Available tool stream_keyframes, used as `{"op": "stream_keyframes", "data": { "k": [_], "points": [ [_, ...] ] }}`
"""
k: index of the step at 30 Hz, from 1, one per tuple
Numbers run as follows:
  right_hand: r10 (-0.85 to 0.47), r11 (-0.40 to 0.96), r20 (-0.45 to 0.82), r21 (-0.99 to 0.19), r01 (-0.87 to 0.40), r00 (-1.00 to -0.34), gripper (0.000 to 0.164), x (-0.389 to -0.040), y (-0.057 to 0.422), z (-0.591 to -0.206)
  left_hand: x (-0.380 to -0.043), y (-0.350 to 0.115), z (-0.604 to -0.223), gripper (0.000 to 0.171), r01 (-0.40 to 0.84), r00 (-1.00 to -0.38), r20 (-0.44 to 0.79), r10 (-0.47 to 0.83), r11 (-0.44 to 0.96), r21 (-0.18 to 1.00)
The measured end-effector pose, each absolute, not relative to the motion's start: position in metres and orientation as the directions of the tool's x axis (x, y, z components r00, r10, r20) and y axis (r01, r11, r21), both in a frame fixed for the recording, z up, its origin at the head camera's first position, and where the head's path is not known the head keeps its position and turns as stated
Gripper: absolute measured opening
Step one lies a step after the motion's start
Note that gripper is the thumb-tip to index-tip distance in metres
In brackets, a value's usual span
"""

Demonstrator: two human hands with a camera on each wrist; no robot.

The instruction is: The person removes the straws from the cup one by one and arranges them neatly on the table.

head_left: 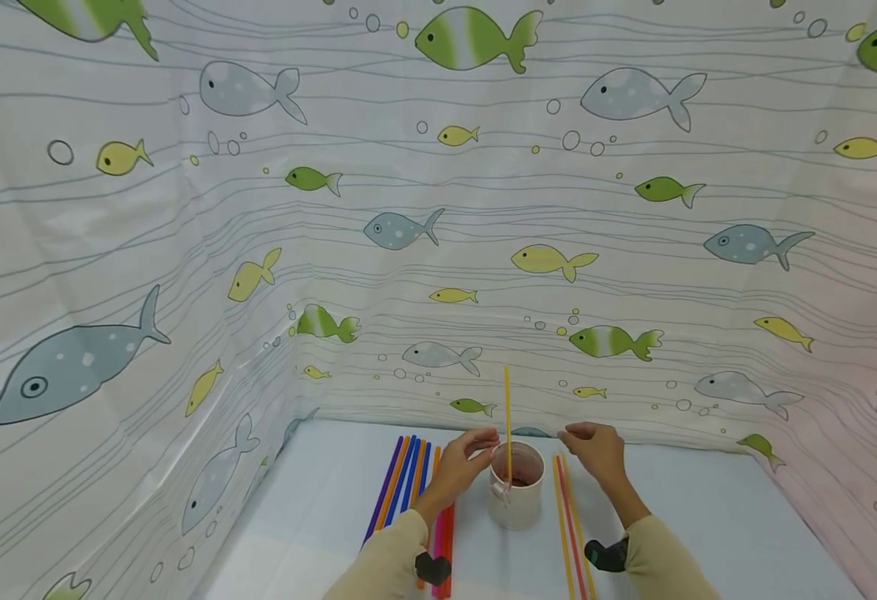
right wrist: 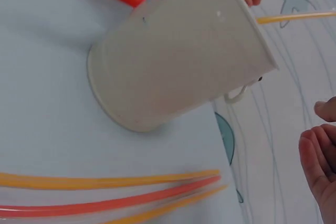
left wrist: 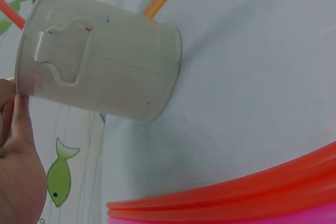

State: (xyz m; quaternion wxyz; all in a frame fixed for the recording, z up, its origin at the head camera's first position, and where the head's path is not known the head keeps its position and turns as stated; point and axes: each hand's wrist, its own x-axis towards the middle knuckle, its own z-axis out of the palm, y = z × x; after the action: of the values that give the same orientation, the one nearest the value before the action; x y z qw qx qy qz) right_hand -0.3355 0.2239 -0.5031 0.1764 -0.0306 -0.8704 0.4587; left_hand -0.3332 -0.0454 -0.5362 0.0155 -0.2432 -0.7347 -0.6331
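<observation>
A small cream bucket [head_left: 517, 507] with little side handles stands upright on the white table. A thin yellow stick [head_left: 508, 408] rises out of its mouth; in the left wrist view a reddish stick [left wrist: 10, 13] shows at the mouth. My left hand [head_left: 457, 465] is at the bucket's left rim, its fingertips right at the edge, thumb and fingers apart. To the right of the bucket, my right hand [head_left: 599, 450] hovers in the air, fingers loosely bent and thumb apart from them, holding nothing in the right wrist view.
Left of the bucket lie several glossy sticks [head_left: 408, 475] in purple, orange and blue, with red and pink ones [head_left: 444, 550] partly under my left arm. Two yellow sticks and a red one [head_left: 569, 525] lie to the right. A fish-patterned curtain [head_left: 483, 208] closes off the back and sides.
</observation>
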Motion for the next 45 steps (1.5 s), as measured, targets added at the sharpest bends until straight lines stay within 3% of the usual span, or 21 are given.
{"op": "stream_keyframes", "data": {
  "k": [14, 27, 45],
  "points": [
    [0.164, 0.513, 0.304, -0.839, -0.182, -0.938, 0.026, -0.342, 0.178, -0.47, -0.329, -0.047, -0.538, 0.037, 0.364, -0.89, 0.319, 0.327, 0.085, 0.928],
    [0.134, 0.511, 0.316, -0.834, -0.208, -0.939, 0.025, -0.344, 0.145, -0.477, -0.33, -0.045, -0.537, 0.035, 0.334, -0.901, 0.291, 0.32, 0.086, 0.939],
    [0.12, 0.506, 0.3, -0.839, -0.202, -0.946, 0.023, -0.347, 0.134, -0.486, -0.33, -0.043, -0.532, 0.038, 0.348, -0.902, 0.301, 0.31, 0.106, 0.932]
  ]
}}
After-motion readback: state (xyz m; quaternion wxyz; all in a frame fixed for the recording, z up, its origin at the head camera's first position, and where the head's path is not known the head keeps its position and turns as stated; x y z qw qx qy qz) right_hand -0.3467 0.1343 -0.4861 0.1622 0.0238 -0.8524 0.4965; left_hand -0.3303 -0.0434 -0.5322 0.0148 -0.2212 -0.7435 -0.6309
